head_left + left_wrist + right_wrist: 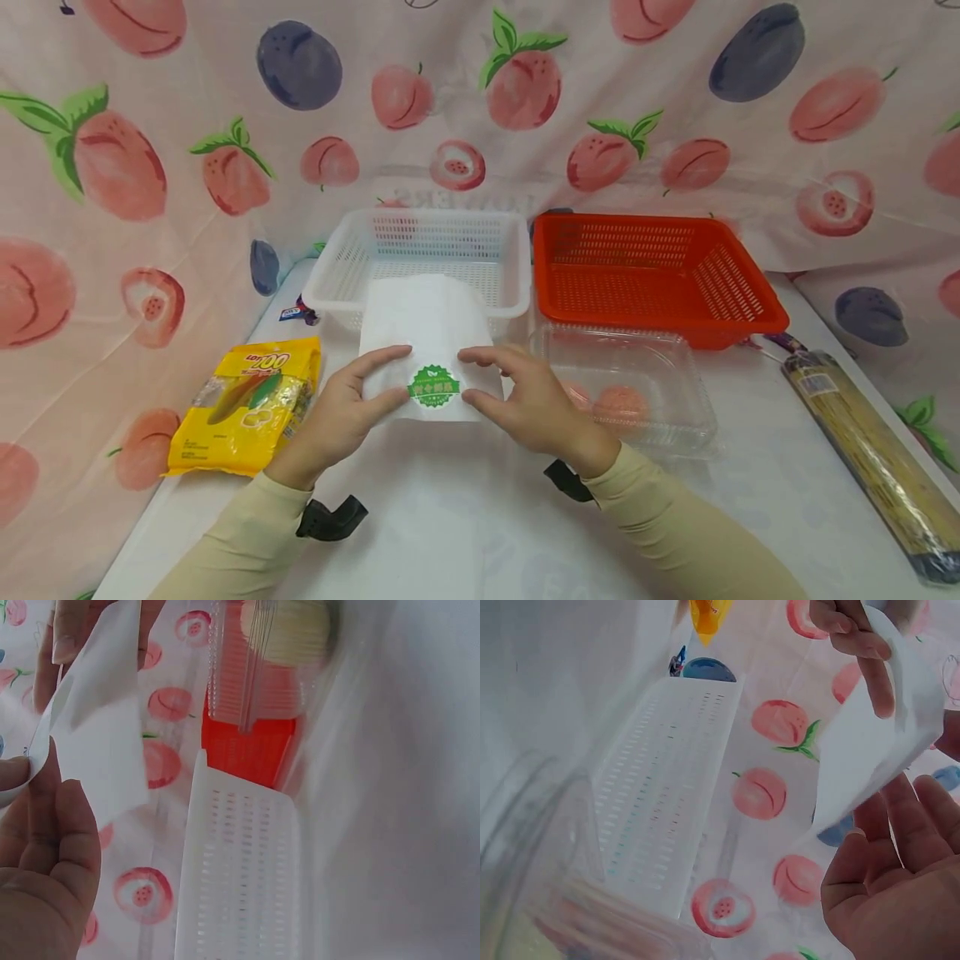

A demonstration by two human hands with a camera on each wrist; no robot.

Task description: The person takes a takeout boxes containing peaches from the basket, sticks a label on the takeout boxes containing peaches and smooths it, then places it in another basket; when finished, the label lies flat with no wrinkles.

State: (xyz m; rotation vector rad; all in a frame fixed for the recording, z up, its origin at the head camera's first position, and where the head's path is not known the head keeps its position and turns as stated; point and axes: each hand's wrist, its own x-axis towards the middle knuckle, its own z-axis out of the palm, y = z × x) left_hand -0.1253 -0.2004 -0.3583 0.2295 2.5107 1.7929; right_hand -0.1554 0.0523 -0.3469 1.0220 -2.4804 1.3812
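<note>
Thin white paper (427, 317), scalloped emblem (433, 387)

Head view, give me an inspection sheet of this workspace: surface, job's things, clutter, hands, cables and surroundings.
Surface: white tabletop, looks flat.
Job's things: white paper bag with round green label, overlapping the white basket in this view.
Clutter: red basket; clear plastic container with pink round pieces; yellow LOT 100 packet, left; long wrapped packet, right; small wrapper beside the white basket.
Hands: left hand and right hand pinch opposite sides of the white paper bag.
Cables: nothing seen.
Surroundings: fruit-print curtain behind and alongside.
</note>
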